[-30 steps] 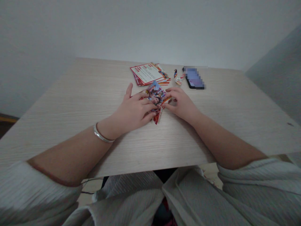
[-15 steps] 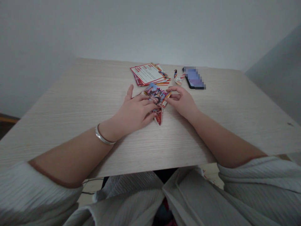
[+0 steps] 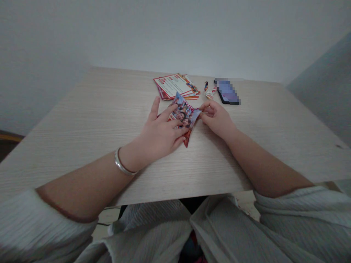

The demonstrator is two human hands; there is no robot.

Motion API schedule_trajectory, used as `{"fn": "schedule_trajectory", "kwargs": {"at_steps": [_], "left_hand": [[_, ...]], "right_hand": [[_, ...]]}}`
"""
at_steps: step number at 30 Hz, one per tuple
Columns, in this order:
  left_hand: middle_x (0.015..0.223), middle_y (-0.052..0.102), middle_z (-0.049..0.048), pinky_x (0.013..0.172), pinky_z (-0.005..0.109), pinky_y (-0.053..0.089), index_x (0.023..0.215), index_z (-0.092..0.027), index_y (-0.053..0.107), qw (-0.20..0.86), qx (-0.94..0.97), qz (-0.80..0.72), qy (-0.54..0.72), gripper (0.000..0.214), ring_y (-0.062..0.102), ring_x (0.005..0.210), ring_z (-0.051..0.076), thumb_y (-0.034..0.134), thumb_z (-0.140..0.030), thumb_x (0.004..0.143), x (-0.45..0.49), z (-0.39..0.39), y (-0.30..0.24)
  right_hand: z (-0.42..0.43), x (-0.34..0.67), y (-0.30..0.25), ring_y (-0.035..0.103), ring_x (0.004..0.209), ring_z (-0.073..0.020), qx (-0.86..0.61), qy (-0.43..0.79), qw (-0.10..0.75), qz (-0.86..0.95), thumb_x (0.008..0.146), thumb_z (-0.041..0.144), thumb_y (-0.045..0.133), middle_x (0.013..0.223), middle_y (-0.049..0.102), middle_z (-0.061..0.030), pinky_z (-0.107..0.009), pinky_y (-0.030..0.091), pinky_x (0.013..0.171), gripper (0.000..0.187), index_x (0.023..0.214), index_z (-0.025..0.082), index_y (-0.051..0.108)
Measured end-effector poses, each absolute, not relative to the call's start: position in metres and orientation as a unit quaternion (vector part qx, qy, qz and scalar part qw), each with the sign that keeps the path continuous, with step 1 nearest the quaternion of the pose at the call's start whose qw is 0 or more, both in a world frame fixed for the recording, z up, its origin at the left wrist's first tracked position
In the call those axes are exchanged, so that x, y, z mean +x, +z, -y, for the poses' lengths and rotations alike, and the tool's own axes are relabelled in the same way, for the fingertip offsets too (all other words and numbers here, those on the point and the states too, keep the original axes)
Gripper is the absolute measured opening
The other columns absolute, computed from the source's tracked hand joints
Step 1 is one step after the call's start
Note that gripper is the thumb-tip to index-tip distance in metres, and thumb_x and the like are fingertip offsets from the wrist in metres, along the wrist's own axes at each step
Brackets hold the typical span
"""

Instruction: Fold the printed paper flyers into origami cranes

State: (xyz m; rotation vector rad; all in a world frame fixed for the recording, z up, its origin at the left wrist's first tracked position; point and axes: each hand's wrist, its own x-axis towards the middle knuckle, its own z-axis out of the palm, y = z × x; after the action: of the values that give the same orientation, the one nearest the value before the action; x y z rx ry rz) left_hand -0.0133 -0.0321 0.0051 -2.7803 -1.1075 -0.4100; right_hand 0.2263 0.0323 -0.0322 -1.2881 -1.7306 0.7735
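Observation:
A creased, colourful printed paper (image 3: 184,116) with pointed corners lies on the table in front of me, with a photo of people on its upper side. Across its left part my left hand (image 3: 161,133) rests flat, fingers spread and pressing on the sheet. My right hand (image 3: 215,115) pinches the paper's right corner between thumb and fingers, and that corner is slightly raised. The left fingers cover part of the print. A silver bangle (image 3: 122,162) circles my left wrist.
Behind the paper sits a stack of printed leaflets (image 3: 175,86) with red borders. To its right are a small folded paper piece (image 3: 209,92) and a dark phone (image 3: 228,92) with a blurred screen. A wall (image 3: 175,36) rises behind the table (image 3: 95,109).
The paper's right corner has been pulled outward and lies more open, showing more of the picture. My right hand has shifted slightly right with it; my left fingers are spread wider.

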Motion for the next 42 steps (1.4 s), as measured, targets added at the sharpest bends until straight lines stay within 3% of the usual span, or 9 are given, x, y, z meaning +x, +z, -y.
{"fn": "schedule_trajectory", "kwargs": {"at_steps": [6,10,15,19,25,28,34,39,42], "left_hand": [[0.126,0.078,0.0041,0.127,0.079,-0.004,0.112,-0.03,0.078,0.044,-0.914,0.382,-0.126,0.03,0.034,0.158,0.04,0.05,-0.038,0.105,-0.012,0.031,0.007],[0.124,0.078,0.004,0.126,0.081,-0.003,0.113,-0.029,0.078,0.035,-0.915,0.383,-0.12,0.027,0.035,0.157,0.041,0.053,-0.037,0.104,-0.011,0.032,0.01],[0.125,0.078,0.0033,0.126,0.08,-0.001,0.114,-0.025,0.077,0.046,-0.917,0.376,-0.124,0.029,0.035,0.157,0.039,0.052,-0.035,0.106,-0.012,0.032,0.009],[0.131,0.076,0.0071,0.126,0.081,0.004,0.127,-0.022,0.074,0.077,-0.918,0.37,-0.122,0.033,0.04,0.154,0.041,0.049,-0.033,0.107,-0.012,0.031,0.008],[0.135,0.072,0.0178,0.127,0.079,0.009,0.127,-0.016,0.07,0.08,-0.911,0.387,-0.121,0.033,0.048,0.149,0.04,0.056,-0.031,0.1,-0.01,0.03,0.007],[0.136,0.072,0.0159,0.128,0.078,0.009,0.125,-0.018,0.069,0.063,-0.902,0.396,-0.162,0.032,0.052,0.145,0.038,0.059,-0.031,0.097,-0.009,0.029,0.005],[0.128,0.075,0.0151,0.128,0.078,0.008,0.129,-0.018,0.068,0.03,-0.893,0.411,-0.181,0.04,0.056,0.142,0.036,0.049,-0.022,0.094,-0.008,0.028,0.004],[0.127,0.076,0.0106,0.125,0.083,-0.003,0.118,-0.022,0.072,0.06,-0.891,0.401,-0.204,0.033,0.036,0.156,0.043,0.061,-0.043,0.096,-0.012,0.031,0.009],[0.119,0.079,0.006,0.125,0.083,-0.004,0.104,-0.023,0.074,0.071,-0.897,0.39,-0.196,0.029,0.04,0.154,0.042,0.06,-0.048,0.1,-0.013,0.031,0.01]], "right_hand": [[-0.025,0.235,-0.014,0.069,0.08,-0.0213,-0.556,0.197,0.326,0.739,0.086,0.022,0.063,0.089,0.077,-0.0047,-0.038,0.054,0.079,0.011,0.091,0.022,0.073],[-0.029,0.245,-0.009,0.062,0.071,-0.0185,-0.515,0.19,0.27,0.791,0.086,0.025,0.067,0.084,0.076,-0.0042,-0.034,0.049,0.073,0.014,0.094,0.02,0.077],[-0.037,0.249,-0.014,0.058,0.07,-0.0171,-0.496,0.233,0.307,0.778,0.085,0.033,0.071,0.079,0.072,-0.0023,-0.033,0.045,0.072,0.014,0.084,0.02,0.075],[-0.035,0.242,-0.014,0.057,0.068,-0.0164,-0.508,0.26,0.328,0.753,0.084,0.033,0.071,0.074,0.069,-0.0011,-0.032,0.044,0.07,0.014,0.079,0.02,0.071],[-0.025,0.222,-0.011,0.059,0.069,-0.0173,-0.572,0.216,0.326,0.721,0.084,0.034,0.074,0.075,0.069,-0.0013,-0.032,0.044,0.068,0.018,0.078,0.022,0.063],[-0.023,0.217,-0.013,0.059,0.068,-0.0174,-0.589,0.182,0.317,0.721,0.085,0.037,0.075,0.074,0.069,-0.0005,-0.032,0.042,0.065,0.021,0.081,0.023,0.06],[-0.02,0.216,-0.016,0.064,0.07,-0.018,-0.571,0.128,0.311,0.749,0.089,0.03,0.07,0.08,0.07,-0.0004,-0.032,0.043,0.067,0.013,0.09,0.024,0.058],[-0.017,0.216,-0.015,0.064,0.072,-0.0191,-0.554,0.086,0.284,0.778,0.089,0.021,0.063,0.085,0.073,-0.0021,-0.032,0.04,0.066,0.012,0.1,0.023,0.065],[-0.016,0.217,-0.013,0.064,0.075,-0.0196,-0.53,0.078,0.276,0.798,0.089,0.021,0.062,0.086,0.074,-0.0033,-0.032,0.041,0.068,0.01,0.097,0.022,0.068]]}}
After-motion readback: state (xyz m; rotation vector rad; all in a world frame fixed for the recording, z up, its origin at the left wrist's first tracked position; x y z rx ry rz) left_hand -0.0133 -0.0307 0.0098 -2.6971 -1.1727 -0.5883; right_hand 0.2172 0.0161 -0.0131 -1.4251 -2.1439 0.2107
